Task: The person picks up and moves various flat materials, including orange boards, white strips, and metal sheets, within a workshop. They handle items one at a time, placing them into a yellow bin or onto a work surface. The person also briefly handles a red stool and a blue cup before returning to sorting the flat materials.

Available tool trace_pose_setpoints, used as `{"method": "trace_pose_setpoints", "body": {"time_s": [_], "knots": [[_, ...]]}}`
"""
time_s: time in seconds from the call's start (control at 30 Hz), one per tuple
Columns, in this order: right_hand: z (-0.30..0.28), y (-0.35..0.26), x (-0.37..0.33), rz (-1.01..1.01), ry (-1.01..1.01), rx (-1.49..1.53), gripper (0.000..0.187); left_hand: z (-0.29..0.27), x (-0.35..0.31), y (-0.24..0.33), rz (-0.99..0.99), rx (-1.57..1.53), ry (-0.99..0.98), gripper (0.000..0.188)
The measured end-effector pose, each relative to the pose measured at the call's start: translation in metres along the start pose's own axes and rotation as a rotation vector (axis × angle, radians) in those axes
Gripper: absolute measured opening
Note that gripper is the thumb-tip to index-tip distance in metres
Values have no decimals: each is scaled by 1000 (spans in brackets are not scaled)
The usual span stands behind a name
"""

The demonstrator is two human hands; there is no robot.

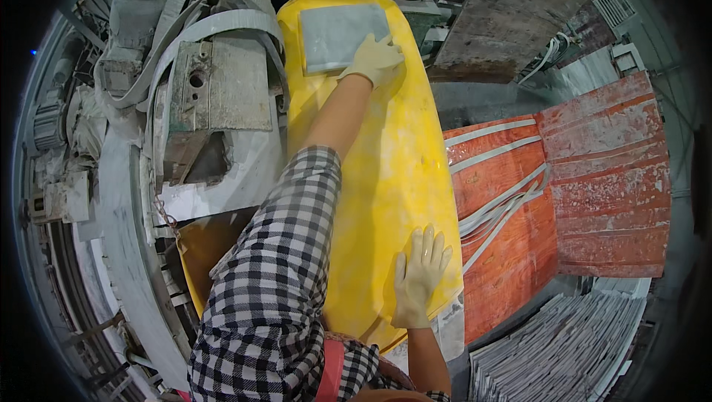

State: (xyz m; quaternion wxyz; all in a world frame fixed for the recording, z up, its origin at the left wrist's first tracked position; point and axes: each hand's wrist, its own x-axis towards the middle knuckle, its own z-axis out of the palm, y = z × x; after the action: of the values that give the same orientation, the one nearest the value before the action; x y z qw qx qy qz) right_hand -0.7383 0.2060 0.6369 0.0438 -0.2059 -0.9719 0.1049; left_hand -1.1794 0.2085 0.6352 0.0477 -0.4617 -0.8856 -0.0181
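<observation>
A flat rectangular grey tile [337, 31] lies at the far end of a long surface draped in a yellow plastic sheet [378, 202]. My left hand [373, 61], in a pale glove, reaches out to the tile's near right corner. Its fingers are bent over the right edge there; their undersides are hidden. Much closer to me, my right hand [421, 272] rests palm down on the sheet near its right edge. That hand wears a similar glove, looks wet, and has its fingers stretched out with nothing in them.
Dusty machinery with a motor [144, 1] and a looped pale belt [222, 27] crowds the left side. To the right stand red-orange boards [504, 246] with white straps [497, 213]. Below them is a stack of thin grey slabs [556, 346]. A brown board [512, 16] leans behind.
</observation>
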Motion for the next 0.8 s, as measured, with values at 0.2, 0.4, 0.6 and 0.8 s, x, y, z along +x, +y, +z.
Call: {"method": "trace_pose_setpoints", "body": {"time_s": [0.2, 0.4, 0.6, 0.8], "knots": [[-3, -2, -1, 10, -12, 46, 51, 22, -2, -2, -4, 37, 187, 21], [-1, 2, -3, -6, 10, 56, 51, 27, -10, 9, -40, 1, 224, 22], [-1, 1, -5, -8, 37, 58, 53, 30, -6, 12, -84, -71, 307, 33], [8, 1, -8, -35, 123, 16, 55, 23, -110, 97, 293, -739, 288, 54]]}}
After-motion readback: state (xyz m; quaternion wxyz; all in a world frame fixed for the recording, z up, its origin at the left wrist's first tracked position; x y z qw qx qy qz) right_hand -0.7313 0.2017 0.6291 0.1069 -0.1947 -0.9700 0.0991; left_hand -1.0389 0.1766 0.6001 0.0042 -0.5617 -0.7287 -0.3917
